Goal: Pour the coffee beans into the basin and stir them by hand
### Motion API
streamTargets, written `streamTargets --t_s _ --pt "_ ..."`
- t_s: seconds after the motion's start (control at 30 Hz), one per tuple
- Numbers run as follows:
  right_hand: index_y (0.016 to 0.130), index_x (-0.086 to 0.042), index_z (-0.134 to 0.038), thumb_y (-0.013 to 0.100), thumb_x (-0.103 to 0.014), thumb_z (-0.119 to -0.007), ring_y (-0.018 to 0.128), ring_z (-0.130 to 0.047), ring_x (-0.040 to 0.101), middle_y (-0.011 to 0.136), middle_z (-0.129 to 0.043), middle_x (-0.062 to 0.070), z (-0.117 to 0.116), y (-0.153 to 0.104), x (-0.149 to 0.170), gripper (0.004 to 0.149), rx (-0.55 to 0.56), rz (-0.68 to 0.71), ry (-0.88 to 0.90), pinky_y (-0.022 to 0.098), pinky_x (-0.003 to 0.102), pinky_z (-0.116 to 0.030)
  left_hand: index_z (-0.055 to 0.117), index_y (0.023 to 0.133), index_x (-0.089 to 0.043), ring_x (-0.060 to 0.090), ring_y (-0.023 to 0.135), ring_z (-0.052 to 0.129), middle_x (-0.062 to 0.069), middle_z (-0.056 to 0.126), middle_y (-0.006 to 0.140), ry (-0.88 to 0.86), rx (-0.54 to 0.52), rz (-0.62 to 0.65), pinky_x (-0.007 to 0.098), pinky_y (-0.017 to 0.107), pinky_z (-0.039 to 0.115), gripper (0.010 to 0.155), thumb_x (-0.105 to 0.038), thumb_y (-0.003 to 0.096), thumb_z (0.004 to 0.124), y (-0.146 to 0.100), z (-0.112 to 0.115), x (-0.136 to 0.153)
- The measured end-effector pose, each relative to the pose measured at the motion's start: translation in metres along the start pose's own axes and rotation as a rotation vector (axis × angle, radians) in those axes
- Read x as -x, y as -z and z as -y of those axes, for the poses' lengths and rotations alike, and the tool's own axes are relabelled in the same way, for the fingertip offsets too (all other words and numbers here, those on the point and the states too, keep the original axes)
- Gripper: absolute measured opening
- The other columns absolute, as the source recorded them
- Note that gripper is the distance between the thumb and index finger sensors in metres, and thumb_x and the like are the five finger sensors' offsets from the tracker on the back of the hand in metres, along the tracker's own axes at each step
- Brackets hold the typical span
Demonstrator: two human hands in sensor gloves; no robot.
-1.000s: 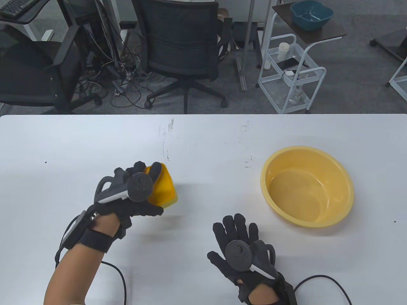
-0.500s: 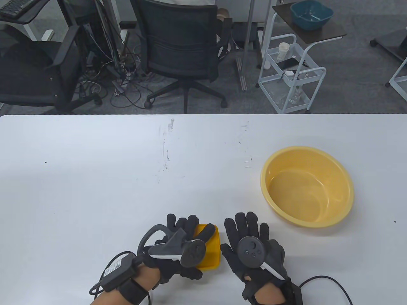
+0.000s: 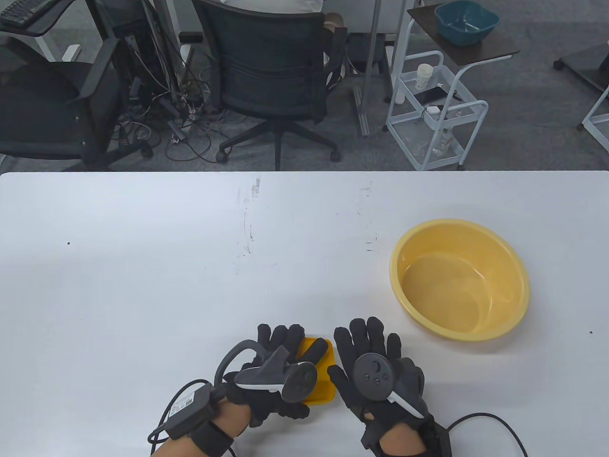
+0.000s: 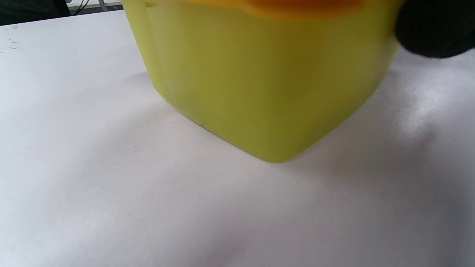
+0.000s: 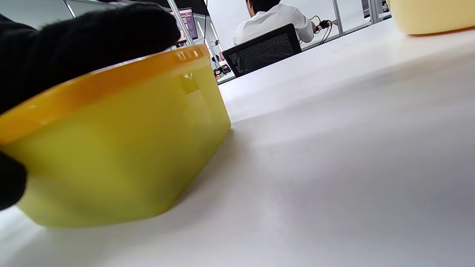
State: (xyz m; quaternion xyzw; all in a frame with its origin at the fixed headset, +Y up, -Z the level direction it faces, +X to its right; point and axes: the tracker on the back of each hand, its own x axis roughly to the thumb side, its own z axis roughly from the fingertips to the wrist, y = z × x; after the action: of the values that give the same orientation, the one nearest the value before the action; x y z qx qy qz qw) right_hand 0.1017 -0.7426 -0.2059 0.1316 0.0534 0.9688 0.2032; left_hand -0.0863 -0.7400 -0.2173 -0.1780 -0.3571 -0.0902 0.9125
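A yellow container (image 3: 323, 378) with an orange lid stands on the white table (image 3: 142, 285) near its front edge. My left hand (image 3: 299, 366) grips it from the left, fingers curled over the lid. In the left wrist view the container (image 4: 267, 74) fills the top and its base touches the table. My right hand (image 3: 354, 352) lies just right of it, fingers straight, thumb close beside its wall. In the right wrist view a gloved finger (image 5: 92, 48) lies on the container (image 5: 118, 148) lid. The yellow basin (image 3: 459, 278) sits empty at the right. No beans show.
Cables trail from both wrists over the table's front edge. A small black speck (image 3: 68, 243) lies at the far left. Beyond the far edge stand office chairs (image 3: 271, 71), a white cart (image 3: 435, 109) and a seated person (image 5: 276, 20).
My left hand carried the container from the left-middle of the table down to the front edge beside my right hand. Over the last half second it shifted slightly right.
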Motion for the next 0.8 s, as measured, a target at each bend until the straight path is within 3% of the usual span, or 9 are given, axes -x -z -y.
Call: streamTargets --t_s 0.13,0.23,0.37,0.57,0.8 --pt "0.105 -0.022 -0.024 0.047 -0.058 -0.053 0.098 0.009 0.036 0.108 -0.009 0.011 0.0 0.0 -0.001 0.074 0.0 0.004 -0.004 0.062 0.064 0.0 -0.005 0.103 -0.018 0.063 0.105 0.015 0.033 -0.002 0.108 -0.075 -0.062 0.021 0.075 0.072 0.024 0.116 -0.077 0.037 0.07 -0.022 -0.005 0.011" --pt "0.105 -0.021 -0.022 0.046 -0.059 -0.053 0.098 0.009 0.036 0.109 -0.009 0.011 0.002 -0.002 -0.002 0.076 0.018 0.021 -0.002 0.062 0.064 0.0 -0.005 0.102 -0.012 0.062 0.105 0.013 0.032 -0.003 0.108 -0.227 -0.117 -0.012 0.074 0.072 0.024 0.119 -0.076 0.0365 0.072 -0.051 -0.007 0.039" --pt "0.105 -0.02 -0.02 0.046 -0.062 -0.053 0.098 0.008 0.037 0.109 -0.009 0.012 0.003 -0.004 -0.014 0.08 0.038 0.083 -0.025 0.062 0.065 0.0 -0.002 0.102 -0.005 0.061 0.106 0.014 0.031 0.002 0.11 -0.286 -0.096 -0.111 0.074 0.071 0.023 0.122 -0.074 0.035 0.074 -0.077 0.016 0.069" --pt "0.105 -0.014 -0.025 0.044 -0.065 -0.055 0.101 0.002 0.038 0.11 -0.017 0.015 -0.01 -0.003 -0.063 0.085 0.035 0.254 -0.142 0.063 0.067 -0.004 0.003 0.103 -0.004 0.057 0.106 0.012 0.028 0.009 0.113 -0.394 -0.015 -0.09 0.072 0.072 0.022 0.12 -0.073 0.0358 0.074 -0.061 0.057 0.08" --pt "0.105 -0.012 -0.027 0.043 -0.067 -0.057 0.101 0.0 0.039 0.109 -0.02 0.017 -0.039 0.005 -0.099 0.088 -0.061 0.34 -0.283 0.065 0.066 -0.007 0.005 0.105 -0.009 0.052 0.106 0.005 0.023 0.006 0.113 -0.503 0.036 0.002 0.071 0.071 0.018 0.113 -0.072 0.0392 0.072 -0.046 0.065 0.074"
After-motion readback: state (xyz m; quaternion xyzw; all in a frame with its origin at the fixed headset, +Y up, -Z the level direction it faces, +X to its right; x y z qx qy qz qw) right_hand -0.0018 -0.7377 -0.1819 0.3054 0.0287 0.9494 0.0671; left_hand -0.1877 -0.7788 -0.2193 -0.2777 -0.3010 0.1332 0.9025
